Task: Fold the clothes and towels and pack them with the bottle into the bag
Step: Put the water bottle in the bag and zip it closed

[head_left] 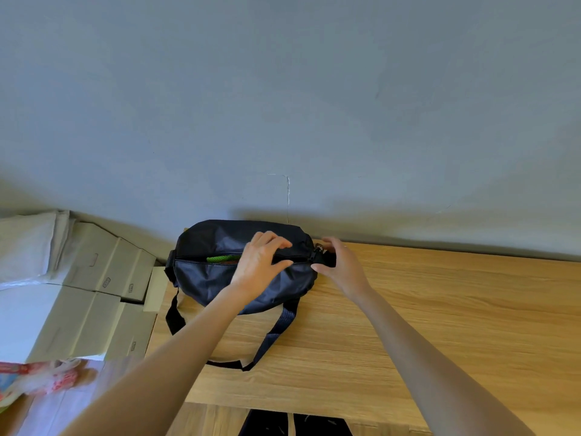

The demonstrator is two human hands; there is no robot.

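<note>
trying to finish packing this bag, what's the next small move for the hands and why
Probably draw the zipper leftward to close the gap. The black bag sits on the wooden table with its zipper still partly open, green fabric showing through. The left hand pinches the zipper line; the right hand grips the bag's right end, steadying it.

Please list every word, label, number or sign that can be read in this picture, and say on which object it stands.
No text can be read.
Cardboard boxes: small dark printed marks on their sides, too small and blurred to read.
Colourful printed item at lower left: blurred pattern, no legible words.
Black bag: no visible label or brand.
</note>
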